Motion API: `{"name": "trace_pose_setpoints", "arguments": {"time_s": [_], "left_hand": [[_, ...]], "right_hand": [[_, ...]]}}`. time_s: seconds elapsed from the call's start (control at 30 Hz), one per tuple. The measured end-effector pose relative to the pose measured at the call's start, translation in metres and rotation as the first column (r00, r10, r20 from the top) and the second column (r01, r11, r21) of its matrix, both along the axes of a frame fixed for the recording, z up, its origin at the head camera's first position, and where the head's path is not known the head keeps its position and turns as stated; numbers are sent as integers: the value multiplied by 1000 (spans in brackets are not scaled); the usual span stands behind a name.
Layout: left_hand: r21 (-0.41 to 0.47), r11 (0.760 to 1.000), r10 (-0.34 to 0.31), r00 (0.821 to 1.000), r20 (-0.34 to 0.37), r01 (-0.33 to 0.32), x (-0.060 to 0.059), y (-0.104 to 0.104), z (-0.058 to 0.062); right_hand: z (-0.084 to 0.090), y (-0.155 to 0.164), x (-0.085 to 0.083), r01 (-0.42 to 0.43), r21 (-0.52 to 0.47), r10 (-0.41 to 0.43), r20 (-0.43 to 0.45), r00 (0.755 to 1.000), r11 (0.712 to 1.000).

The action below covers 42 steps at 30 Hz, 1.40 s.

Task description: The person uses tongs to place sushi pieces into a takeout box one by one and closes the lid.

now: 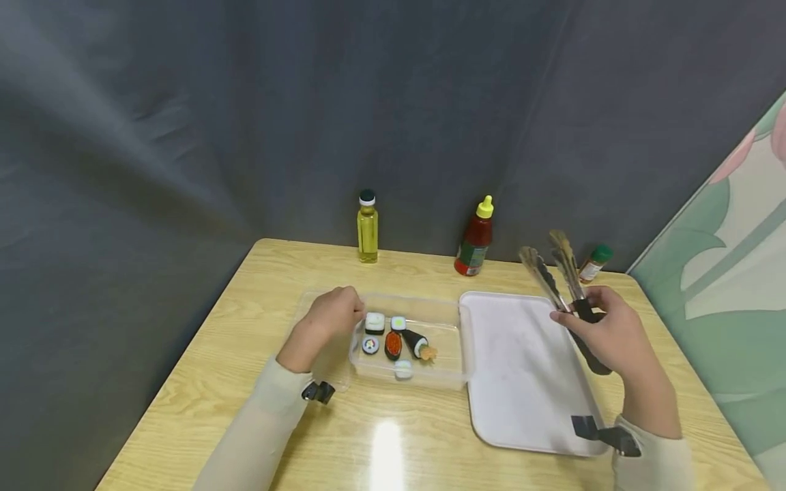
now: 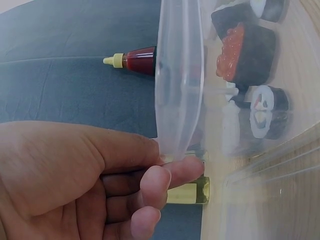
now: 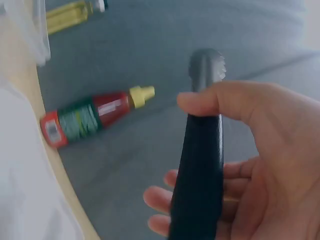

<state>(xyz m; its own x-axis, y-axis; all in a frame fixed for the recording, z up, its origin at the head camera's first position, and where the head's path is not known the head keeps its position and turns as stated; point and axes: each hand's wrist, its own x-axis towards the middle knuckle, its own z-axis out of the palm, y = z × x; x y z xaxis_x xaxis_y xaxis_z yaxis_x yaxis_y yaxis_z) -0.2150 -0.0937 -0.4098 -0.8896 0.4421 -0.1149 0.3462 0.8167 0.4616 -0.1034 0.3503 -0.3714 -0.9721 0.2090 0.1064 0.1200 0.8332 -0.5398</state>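
My left hand (image 1: 334, 314) is at the left end of a clear plastic container (image 1: 464, 348). In the left wrist view, its thumb and index finger pinch the container's rim (image 2: 181, 100). Inside the container lie several toy-like sushi pieces: a roe-topped piece (image 1: 393, 346), a dark cone-shaped hand roll (image 1: 414, 340), a round roll (image 1: 370, 345) and white pieces such as one (image 1: 374, 322) at the back left. My right hand (image 1: 608, 331) holds metal tongs (image 1: 568, 264) by their black handles (image 3: 197, 175), above the white tray's right side. The tongs' tips point up and stand apart.
The white tray (image 1: 516, 382) lies right of the container. Along the back stand an oil bottle (image 1: 368, 235) and a red sauce bottle (image 1: 475, 242) with a yellow cap. A small green-capped jar (image 1: 594, 264) is at back right. A clear flat plastic piece (image 1: 334, 372) lies under the left wrist.
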Motion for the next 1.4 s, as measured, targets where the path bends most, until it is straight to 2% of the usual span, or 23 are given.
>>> {"name": "trace_pose_setpoints", "arguments": {"time_s": [0.17, 0.47, 0.6, 0.8, 1.03, 1.17, 1.27, 1.4], "left_hand": [[-1, 1000, 7, 1000, -14, -7, 0, -4, -2], [-3, 1000, 30, 999, -11, -30, 1, -8, -1], [4, 1000, 30, 999, -11, -30, 2, -10, -1], [18, 999, 40, 999, 5, -40, 3, -12, -1], [66, 997, 23, 999, 42, -26, 2, -12, -2], [126, 992, 22, 996, 86, -33, 2, -21, -3], [161, 985, 49, 996, 78, -61, 2, -33, -4], [126, 979, 157, 987, 36, -161, 7, -57, -6]], "right_hand": [[-15, 31, -3, 83, -43, -81, 30, 996, 996], [-37, 74, -5, 137, -3, -134, 166, 977, 991], [-42, 85, -4, 132, 13, -131, 244, 961, 991], [-50, 98, -2, 158, 39, -161, 352, 922, 987], [-60, 112, 0, 189, 57, -196, 390, 900, 980], [-65, 114, 0, 213, 45, -212, 412, 886, 976], [-66, 113, -1, 248, 47, -244, 424, 872, 968], [-66, 108, -1, 282, 39, -269, 442, 856, 959]]}}
